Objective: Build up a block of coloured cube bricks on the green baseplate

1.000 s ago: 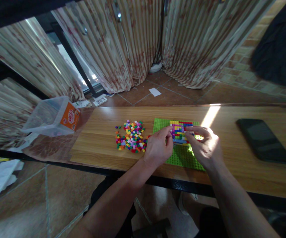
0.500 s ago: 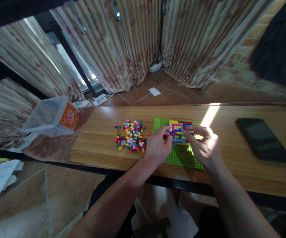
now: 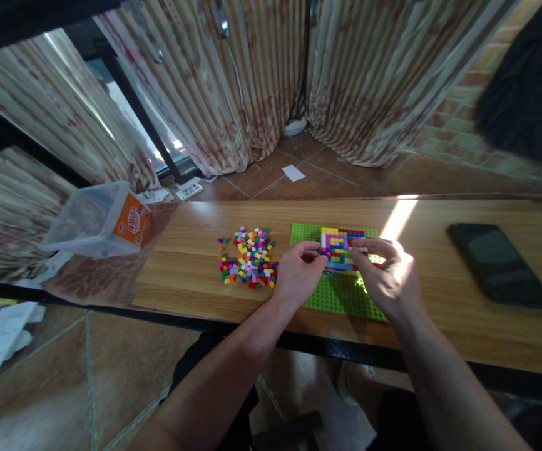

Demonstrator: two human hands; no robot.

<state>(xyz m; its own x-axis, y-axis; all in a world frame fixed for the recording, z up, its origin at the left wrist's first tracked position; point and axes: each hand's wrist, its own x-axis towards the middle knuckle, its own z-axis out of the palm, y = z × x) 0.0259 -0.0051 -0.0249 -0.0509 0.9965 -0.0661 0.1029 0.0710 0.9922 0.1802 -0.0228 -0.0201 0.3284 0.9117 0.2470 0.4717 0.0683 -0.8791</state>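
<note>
A green studded baseplate lies on the wooden table. On its far half stands a flat block of small bricks in many colours. My left hand rests at the block's left edge with fingers curled, thumb and forefinger pinched near the bricks. My right hand is at the block's right edge, fingers curled and fingertips touching the bricks. What either pinch holds is too small to see. A heap of loose coloured bricks lies just left of my left hand.
A black phone lies on the table at the right. A clear plastic tub with an orange label sits off the table's left end. Curtains hang beyond the far edge. Sunlight streaks across the table near the baseplate.
My left hand has slid slightly left and down along the block's edge. My right hand has hardly moved.
</note>
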